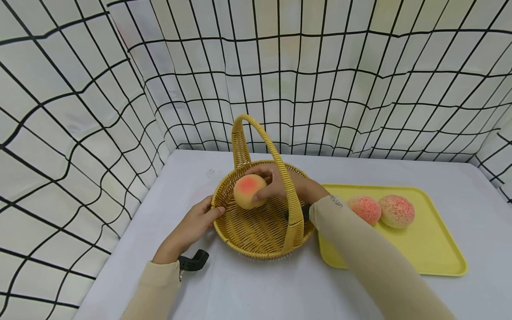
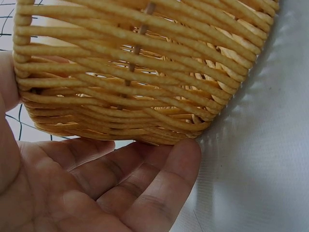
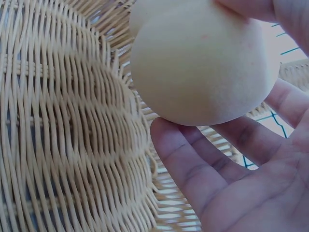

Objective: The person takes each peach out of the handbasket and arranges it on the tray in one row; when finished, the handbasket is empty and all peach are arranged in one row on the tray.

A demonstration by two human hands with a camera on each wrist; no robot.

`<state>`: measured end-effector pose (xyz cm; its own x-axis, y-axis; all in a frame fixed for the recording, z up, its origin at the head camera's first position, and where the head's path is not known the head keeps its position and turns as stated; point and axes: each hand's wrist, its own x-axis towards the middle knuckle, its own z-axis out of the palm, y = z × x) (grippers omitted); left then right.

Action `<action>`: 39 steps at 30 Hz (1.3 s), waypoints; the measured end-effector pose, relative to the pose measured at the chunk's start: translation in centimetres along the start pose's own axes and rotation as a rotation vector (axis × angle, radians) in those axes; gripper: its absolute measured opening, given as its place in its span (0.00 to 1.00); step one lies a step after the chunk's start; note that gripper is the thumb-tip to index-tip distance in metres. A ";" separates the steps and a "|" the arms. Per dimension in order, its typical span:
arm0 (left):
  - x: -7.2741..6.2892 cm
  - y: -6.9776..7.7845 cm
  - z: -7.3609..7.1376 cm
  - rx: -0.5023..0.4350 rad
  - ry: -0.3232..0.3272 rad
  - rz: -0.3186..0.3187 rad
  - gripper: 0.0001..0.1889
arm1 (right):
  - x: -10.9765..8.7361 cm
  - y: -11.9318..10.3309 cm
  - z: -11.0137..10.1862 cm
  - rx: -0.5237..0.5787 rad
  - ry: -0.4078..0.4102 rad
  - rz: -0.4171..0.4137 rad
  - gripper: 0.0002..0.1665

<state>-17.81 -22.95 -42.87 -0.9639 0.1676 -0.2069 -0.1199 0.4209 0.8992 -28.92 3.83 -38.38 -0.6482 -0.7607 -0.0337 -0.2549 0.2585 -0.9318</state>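
A round yellow wicker basket (image 1: 256,240) with a tall arched handle (image 1: 269,133) stands on the table. My left hand (image 1: 196,222) grips its left rim, thumb over the edge; in the left wrist view the fingers (image 2: 159,193) lie against the basket's woven outside. Reaching under the handle, my right hand (image 1: 276,182) holds a peach (image 1: 249,191) inside the basket, toward its left side. The peach is yellow with a red blush. In the right wrist view, thumb and fingers are around the pale side of the peach (image 3: 203,67), close over the wicker.
To the right, a yellow tray (image 1: 432,253) carries two speckled pink peaches (image 1: 397,211), the left one partly covered by my right sleeve. The table (image 1: 256,293) has a white cover. Black netting (image 1: 280,89) over white cloth stands behind and at the sides.
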 end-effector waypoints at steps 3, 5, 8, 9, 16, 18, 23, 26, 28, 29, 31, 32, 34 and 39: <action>-0.1 0.1 0.0 -0.002 0.002 -0.001 0.31 | -0.6 0.0 -0.8 0.002 0.001 -0.030 0.33; -0.1 0.1 0.0 -0.001 0.000 0.005 0.31 | -1.0 0.0 -1.3 -0.050 0.015 -0.054 0.32; -0.1 0.1 -0.1 0.000 0.000 0.007 0.31 | -1.8 0.0 -2.0 -0.114 0.048 -0.045 0.31; -0.1 0.1 -0.1 0.002 0.000 0.007 0.31 | -2.0 0.0 -2.2 -0.125 0.058 -0.040 0.31; -0.1 -0.2 -0.1 0.013 0.004 0.007 0.31 | -4.0 -0.1 -3.2 -0.048 0.097 0.034 0.39; 0.0 -0.2 -0.1 0.013 0.006 0.010 0.31 | -4.6 -0.1 -3.5 -0.037 0.110 0.033 0.40; 0.0 -0.2 -0.1 0.009 0.002 0.009 0.31 | -6.2 -0.3 -4.3 -0.029 0.152 0.033 0.36; 0.0 -0.1 -0.1 0.009 0.002 0.005 0.30 | -7.1 -0.4 -4.7 -0.021 0.171 0.050 0.34; 0.0 -0.1 0.0 0.011 0.003 0.004 0.30 | -7.7 -0.4 -4.9 -0.027 0.188 0.067 0.33; 0.0 -0.1 0.0 0.013 0.003 0.005 0.30 | -8.0 -0.4 -5.1 -0.029 0.197 0.079 0.33; 0.1 -0.1 0.0 0.013 0.002 0.006 0.30 | -8.5 -0.3 -5.4 -0.043 0.215 0.104 0.35; 0.1 -0.1 -0.1 0.013 0.001 0.006 0.30 | -8.8 -0.2 -5.5 -0.050 0.222 0.118 0.35; 0.1 -0.1 -0.1 0.009 0.000 0.008 0.30 | -9.3 -0.1 -5.8 -0.053 0.235 0.132 0.36; 0.1 -0.2 -0.1 0.001 -0.007 0.016 0.31 | -10.6 0.3 -6.5 -0.044 0.254 0.135 0.36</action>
<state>-17.94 -23.13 -43.08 -0.9641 0.1806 -0.1949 -0.1038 0.4192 0.9019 -26.83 15.83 -35.95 -0.8356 -0.5461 -0.0594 -0.1820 0.3772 -0.9081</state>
